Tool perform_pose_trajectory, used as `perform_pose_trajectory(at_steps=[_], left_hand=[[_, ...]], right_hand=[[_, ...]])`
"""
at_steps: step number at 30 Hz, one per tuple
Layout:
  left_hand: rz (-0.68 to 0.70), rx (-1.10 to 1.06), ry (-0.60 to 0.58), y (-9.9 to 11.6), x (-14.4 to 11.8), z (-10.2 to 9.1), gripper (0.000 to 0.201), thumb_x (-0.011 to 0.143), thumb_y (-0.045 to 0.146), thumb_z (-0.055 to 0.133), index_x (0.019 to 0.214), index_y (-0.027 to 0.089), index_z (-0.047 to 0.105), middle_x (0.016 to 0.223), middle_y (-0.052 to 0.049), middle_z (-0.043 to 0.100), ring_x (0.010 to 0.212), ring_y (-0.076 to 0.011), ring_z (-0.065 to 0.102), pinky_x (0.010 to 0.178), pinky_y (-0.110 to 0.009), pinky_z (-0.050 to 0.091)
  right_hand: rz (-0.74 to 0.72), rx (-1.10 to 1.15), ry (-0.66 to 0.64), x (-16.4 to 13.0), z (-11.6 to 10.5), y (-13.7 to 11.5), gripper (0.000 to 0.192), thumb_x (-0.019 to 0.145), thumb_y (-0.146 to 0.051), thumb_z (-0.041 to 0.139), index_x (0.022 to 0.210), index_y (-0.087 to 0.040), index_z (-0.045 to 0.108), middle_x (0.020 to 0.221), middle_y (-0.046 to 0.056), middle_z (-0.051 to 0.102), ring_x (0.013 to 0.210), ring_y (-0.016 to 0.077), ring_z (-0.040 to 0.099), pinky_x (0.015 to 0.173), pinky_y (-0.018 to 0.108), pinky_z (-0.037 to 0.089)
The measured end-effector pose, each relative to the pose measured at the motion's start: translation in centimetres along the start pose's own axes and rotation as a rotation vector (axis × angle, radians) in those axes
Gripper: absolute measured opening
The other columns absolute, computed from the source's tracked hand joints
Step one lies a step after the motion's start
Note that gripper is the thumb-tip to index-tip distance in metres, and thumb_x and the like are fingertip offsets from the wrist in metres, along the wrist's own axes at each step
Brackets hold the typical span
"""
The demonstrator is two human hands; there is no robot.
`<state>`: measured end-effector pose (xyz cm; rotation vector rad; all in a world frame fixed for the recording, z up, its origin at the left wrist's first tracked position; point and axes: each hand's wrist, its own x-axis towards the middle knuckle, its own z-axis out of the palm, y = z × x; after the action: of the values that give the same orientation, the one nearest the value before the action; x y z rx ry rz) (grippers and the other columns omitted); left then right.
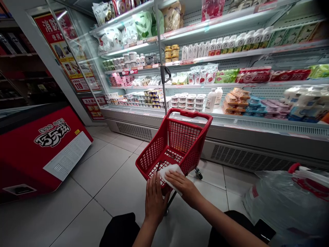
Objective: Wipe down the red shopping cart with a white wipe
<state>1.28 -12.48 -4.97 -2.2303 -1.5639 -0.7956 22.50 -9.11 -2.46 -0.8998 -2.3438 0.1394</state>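
From the head camera I see a red plastic cart (195, 145), its tapering basket moulded in a lattice, with smooth rounded rims and its handle at the far end. The white cloth (171, 169) looks soft and folded, draped over the near rim. Glossy pale tiles (115, 178) lie below; a metal-based chiller (128, 118) stands beyond.

The cloth and hands cover part of the near rim; I can make out one caster clearly, at the right. The clear plastic container (277, 206) at near right is blurred and cut off by the frame.

My right hand (183, 185) holds the cloth under its spread fingers, pressed against the rim. My left hand (155, 197) is just left of the cloth, fingers straight, thumb apart, at the cart's near end; I cannot tell whether it grips.
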Motion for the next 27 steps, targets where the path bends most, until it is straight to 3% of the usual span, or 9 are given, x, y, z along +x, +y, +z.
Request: perform_pose_trajectory(at_steps=[3, 5, 9, 11, 14, 16, 19, 24, 27], left_hand=[[0.147, -0.005, -0.088, -1.7, 0.5, -1.0, 0.081, 0.102, 0.044, 0.051, 0.167, 0.019, 0.010, 0.169, -0.014, 0.030, 0.154, -0.0299, 0.031, 0.123, -0.048, 0.033], [0.225, 0.008, -0.139, -3.4, 1.5, -1.7, 0.079, 0.102, 0.048, 0.052, 0.166, 0.024, 0.015, 0.170, -0.012, 0.028, 0.155, -0.0296, 0.030, 0.123, -0.047, 0.034], [0.220, 0.055, -0.143, -6.2, 4.0, -1.9, 0.088, 0.095, 0.064, 0.057, 0.166, 0.028, 0.019, 0.168, -0.011, 0.033, 0.151, -0.0318, 0.036, 0.122, -0.049, 0.034], [0.225, 0.065, -0.135, -6.5, 4.7, -1.4, 0.084, 0.095, 0.064, 0.056, 0.165, 0.031, 0.021, 0.166, -0.010, 0.037, 0.148, -0.0304, 0.043, 0.121, -0.048, 0.036], [0.200, 0.083, -0.112, -5.8, 5.3, -0.4, 0.081, 0.095, 0.065, 0.055, 0.164, 0.033, 0.025, 0.164, -0.012, 0.040, 0.142, -0.0314, 0.049, 0.118, -0.049, 0.040], [0.180, 0.094, -0.102, -4.9, 5.6, 0.2, 0.081, 0.094, 0.067, 0.055, 0.163, 0.034, 0.028, 0.164, -0.013, 0.041, 0.140, -0.0330, 0.052, 0.116, -0.050, 0.042], [0.146, 0.109, -0.086, -3.3, 5.8, 0.9, 0.081, 0.093, 0.066, 0.058, 0.162, 0.034, 0.030, 0.163, -0.014, 0.040, 0.137, -0.0347, 0.055, 0.115, -0.052, 0.043], [0.087, 0.093, -0.053, 0.1, 5.4, 1.3, 0.081, 0.095, 0.061, 0.059, 0.164, 0.031, 0.026, 0.165, -0.014, 0.037, 0.139, -0.0367, 0.053, 0.115, -0.054, 0.042], [0.116, 0.054, -0.075, 1.1, 5.0, 0.8, 0.079, 0.100, 0.053, 0.055, 0.166, 0.027, 0.019, 0.167, -0.014, 0.034, 0.142, -0.0335, 0.050, 0.117, -0.051, 0.041]], right_hand=[[-0.047, 0.019, -0.064, -0.7, -1.6, 1.6, 0.066, 0.100, -0.006, 0.042, 0.160, -0.033, 0.035, 0.159, 0.001, 0.048, 0.150, 0.0159, 0.038, 0.126, 0.044, 0.032], [-0.005, -0.004, -0.014, -1.0, -3.0, 4.3, 0.067, 0.100, -0.005, 0.039, 0.160, -0.034, 0.036, 0.158, 0.001, 0.050, 0.150, 0.0158, 0.039, 0.125, 0.045, 0.033], [0.140, -0.079, 0.115, -1.1, -4.9, 10.3, 0.067, 0.098, -0.006, 0.040, 0.159, -0.033, 0.037, 0.158, 0.003, 0.049, 0.150, 0.0188, 0.039, 0.123, 0.048, 0.036], [0.187, -0.094, 0.133, -0.7, -5.1, 12.2, 0.066, 0.097, -0.008, 0.041, 0.158, -0.033, 0.039, 0.158, 0.003, 0.049, 0.150, 0.0197, 0.038, 0.123, 0.049, 0.036], [0.259, -0.090, 0.164, 0.1, -4.5, 13.1, 0.069, 0.093, -0.005, 0.040, 0.157, -0.030, 0.042, 0.157, 0.005, 0.050, 0.151, 0.0204, 0.036, 0.124, 0.052, 0.034], [0.287, -0.080, 0.177, 0.4, -3.9, 12.4, 0.073, 0.089, -0.001, 0.039, 0.156, -0.029, 0.044, 0.156, 0.005, 0.051, 0.151, 0.0210, 0.037, 0.123, 0.053, 0.034], [0.243, -0.062, 0.150, -0.2, -2.9, 9.4, 0.083, 0.082, 0.005, 0.035, 0.157, -0.030, 0.043, 0.157, 0.003, 0.051, 0.151, 0.0190, 0.037, 0.123, 0.052, 0.035], [0.182, -0.083, 0.066, -3.4, -1.4, 2.4, 0.097, 0.074, 0.010, 0.034, 0.161, -0.033, 0.034, 0.160, -0.002, 0.046, 0.153, 0.0164, 0.031, 0.125, 0.048, 0.033], [0.166, -0.110, 0.027, -5.1, -1.8, 0.8, 0.096, 0.076, 0.010, 0.035, 0.162, -0.033, 0.031, 0.161, -0.002, 0.045, 0.153, 0.0163, 0.031, 0.126, 0.048, 0.033]])
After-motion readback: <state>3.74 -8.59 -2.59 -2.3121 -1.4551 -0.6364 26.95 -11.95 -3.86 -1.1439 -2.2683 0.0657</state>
